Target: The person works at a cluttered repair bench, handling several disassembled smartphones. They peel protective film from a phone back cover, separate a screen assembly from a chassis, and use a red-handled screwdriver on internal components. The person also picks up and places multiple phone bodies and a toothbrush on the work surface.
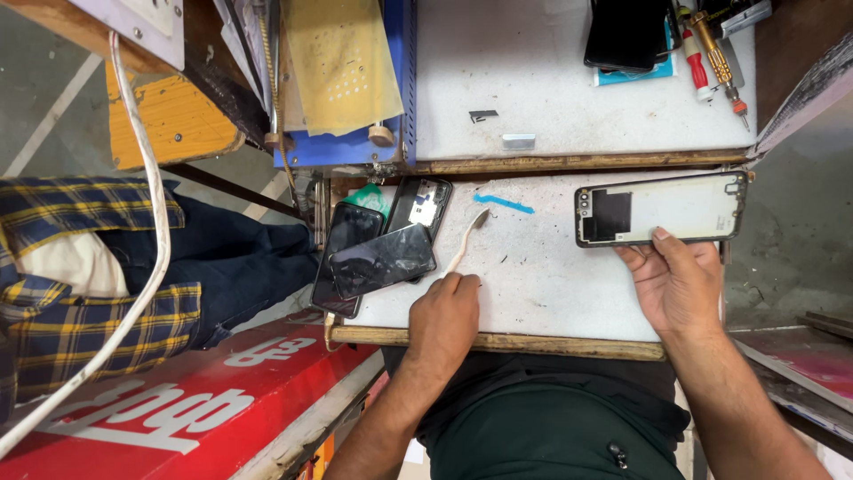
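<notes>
the right hand (680, 284) holds a phone frame (662, 209) at the right edge of the white bench (551, 276), thumb pressed on the frame's near long edge, the other fingers tucked underneath, so the fingers are grasping it. the frame lies nearly flat, its open inside facing up, with a dark patch toward its left end and a pale panel across the rest. it looks thin, light and stiff, yet likely to flex or crack if twisted, so the long edges look like the safest place to grip, away from the exposed inner face.

the left hand (444, 316) rests near the bench's front edge, fingers curled around the handle of a pale toothbrush (466, 240), whose head points away toward a blue strip (503, 204). the brush is light and rigid, easy to pinch low on the handle.

just left of that hand lies a stack of dark phones (373, 258), glossy and probably slippery. screwdrivers (715, 58) lie on the far shelf.
</notes>
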